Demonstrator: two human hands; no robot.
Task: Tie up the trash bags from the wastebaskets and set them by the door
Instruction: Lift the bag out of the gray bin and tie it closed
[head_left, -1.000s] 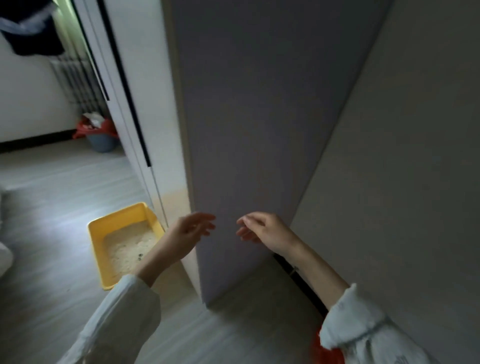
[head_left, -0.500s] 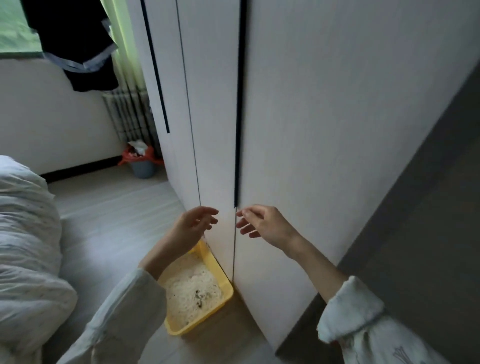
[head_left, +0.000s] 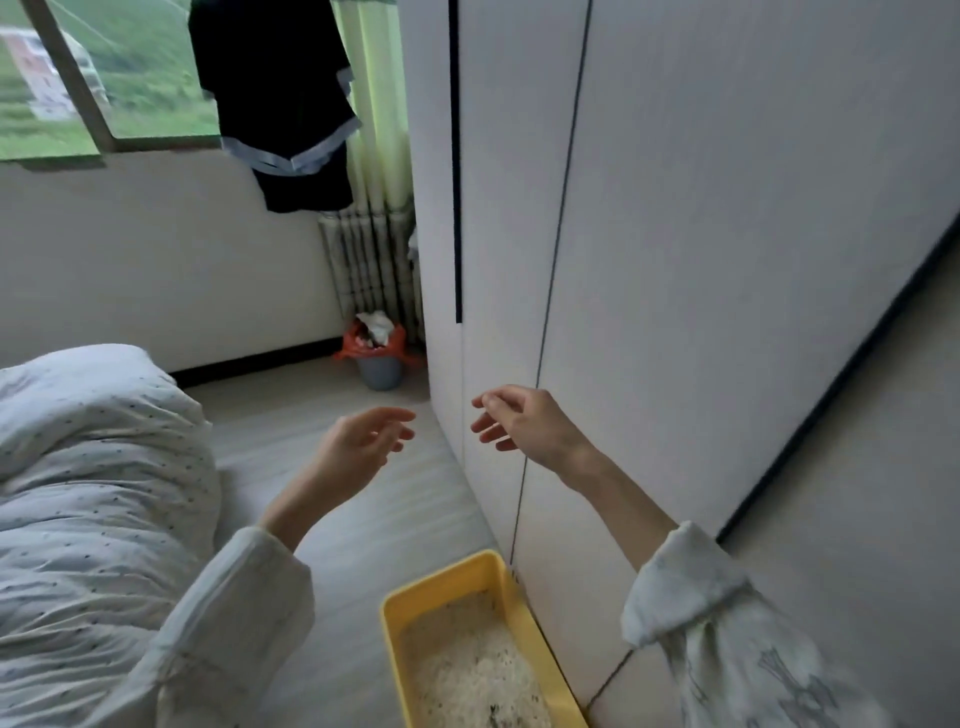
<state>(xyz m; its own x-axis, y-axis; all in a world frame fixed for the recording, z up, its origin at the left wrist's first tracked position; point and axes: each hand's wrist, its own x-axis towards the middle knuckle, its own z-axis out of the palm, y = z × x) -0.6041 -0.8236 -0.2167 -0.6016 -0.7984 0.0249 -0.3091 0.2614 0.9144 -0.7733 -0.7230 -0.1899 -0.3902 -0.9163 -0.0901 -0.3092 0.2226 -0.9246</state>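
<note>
A small grey-blue wastebasket (head_left: 382, 370) stands on the floor in the far corner, between the radiator and the wardrobe. It is lined with a red trash bag (head_left: 358, 344) whose rim folds over the edge, and white crumpled paper pokes out of the top. My left hand (head_left: 363, 447) and my right hand (head_left: 524, 423) are held out in front of me, well short of the basket, fingers loosely apart and holding nothing.
A tall white wardrobe (head_left: 675, 260) fills the right side. A yellow litter tray (head_left: 498, 577) lies on the floor at its foot, just ahead of me. A bed with a dotted white quilt (head_left: 88, 493) is on the left. A dark garment (head_left: 280, 104) hangs by the window.
The view has turned left and moved forward past the wardrobe's corner. The wastebasket in the corner is nearer and more central, and the litter tray has slid down and to the right. Both hands stay empty.
</note>
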